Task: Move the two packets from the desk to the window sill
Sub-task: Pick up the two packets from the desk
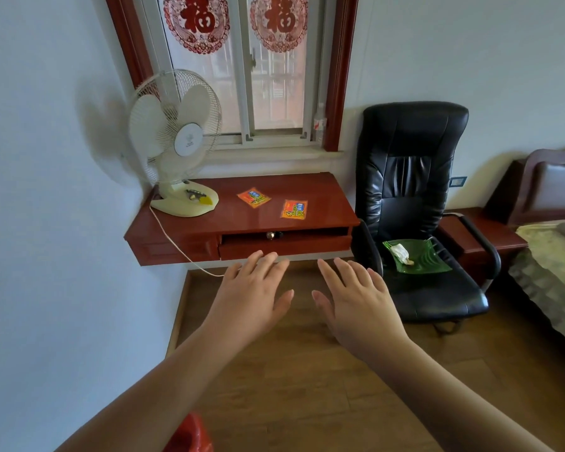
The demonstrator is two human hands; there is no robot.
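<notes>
A: Why does the desk [320,210] suit this job?

B: It hangs on the wall right under the window, so the window sill [274,154] runs just behind and above it. That makes the carry short, by the look of it. The black chair [411,203] stands beside the desk on the right, out of the way.

A: And the fan [173,141]?

B: It sits on the desk's left end and stands in front of the sill's left part. The free stretch of sill is probably toward the middle and right, short of the bottle [320,123] in the corner.

A: Where are the packets?

B: Both lie flat on the desk top, apart from each other: the left packet [253,197] nearer the fan, the right packet [294,209] nearer the front edge.

A: And the hands?

B: The left hand [252,298] and right hand [359,301] reach forward palm down, fingers [268,261] spread and empty. The fingertips sit below the desk's front edge, well short of either packet. Nothing is gripped yet.
</notes>
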